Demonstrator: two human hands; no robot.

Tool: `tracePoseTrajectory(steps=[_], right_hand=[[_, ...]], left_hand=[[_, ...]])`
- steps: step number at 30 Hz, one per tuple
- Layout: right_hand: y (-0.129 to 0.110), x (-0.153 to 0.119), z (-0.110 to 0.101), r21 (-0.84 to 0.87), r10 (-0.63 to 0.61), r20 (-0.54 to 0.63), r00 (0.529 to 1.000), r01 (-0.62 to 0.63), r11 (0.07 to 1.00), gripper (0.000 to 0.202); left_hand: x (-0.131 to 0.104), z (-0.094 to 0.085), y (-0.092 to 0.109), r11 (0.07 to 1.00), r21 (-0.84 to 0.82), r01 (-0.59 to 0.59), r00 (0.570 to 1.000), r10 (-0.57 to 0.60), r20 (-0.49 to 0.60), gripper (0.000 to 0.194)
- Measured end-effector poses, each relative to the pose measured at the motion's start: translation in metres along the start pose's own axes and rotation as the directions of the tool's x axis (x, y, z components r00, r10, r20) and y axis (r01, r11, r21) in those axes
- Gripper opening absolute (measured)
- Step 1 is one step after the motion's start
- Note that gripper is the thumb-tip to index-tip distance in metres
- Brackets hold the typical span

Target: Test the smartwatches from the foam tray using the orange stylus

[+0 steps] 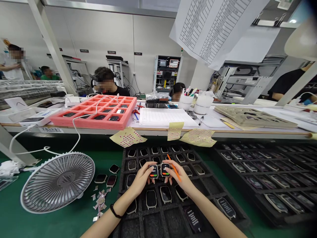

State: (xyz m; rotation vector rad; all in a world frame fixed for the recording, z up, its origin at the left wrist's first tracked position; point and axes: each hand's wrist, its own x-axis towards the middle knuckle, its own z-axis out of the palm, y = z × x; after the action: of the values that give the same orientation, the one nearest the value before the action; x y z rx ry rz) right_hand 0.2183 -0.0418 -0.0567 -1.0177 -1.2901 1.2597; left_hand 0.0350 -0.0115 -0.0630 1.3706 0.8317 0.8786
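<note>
Two lit smartwatch bodies without straps are held side by side over a black foam tray [153,223]. My left hand [141,174] is closed on the left smartwatch [154,172], its thumb on the screen edge. In my right hand [182,173] is the right smartwatch [164,169], with an orange pen-like stick [176,172] tucked along the fingers. Both screens show red and green areas at the bottom. Around the hands, compartments of the tray hold several dark-screened watches, such as a watch [151,199] just below. One watch [226,207] at the right shows lines of text.
At left, a grey fan [58,181] stands near loose watches [100,178] and small tabs [100,201]. Another black tray [250,195] of watches lies right. The shelf [158,132] above holds a pink foam tray [121,124] and papers [165,116]. Co-workers sit beyond.
</note>
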Motion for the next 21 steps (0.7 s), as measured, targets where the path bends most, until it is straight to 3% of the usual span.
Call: tracePoseTrajectory(steps=[7, 12, 21], right_hand=[[-0.0031, -0.0016, 0.0010, 0.039, -0.004, 0.002, 1.000, 0.004, 0.999, 0.030], [-0.0017, -0.0011, 0.0007, 0.031, -0.012, 0.006, 1.000, 0.012, 0.999, 0.030], [-0.0028, -0.0012, 0.0006, 0.031, -0.011, -0.011, 1.000, 0.011, 0.999, 0.033]], left_hand=[[0.0043, -0.0031, 0.0004, 0.981, -0.180, 0.073, 0.997, -0.069, 0.028, 0.043], [0.0021, -0.0013, 0.0028, 0.996, -0.091, 0.023, 1.000, -0.024, -0.014, 0.042], [0.0007, 0.0009, -0.0031, 0.998, -0.004, -0.067, 0.998, 0.067, 0.005, 0.045]])
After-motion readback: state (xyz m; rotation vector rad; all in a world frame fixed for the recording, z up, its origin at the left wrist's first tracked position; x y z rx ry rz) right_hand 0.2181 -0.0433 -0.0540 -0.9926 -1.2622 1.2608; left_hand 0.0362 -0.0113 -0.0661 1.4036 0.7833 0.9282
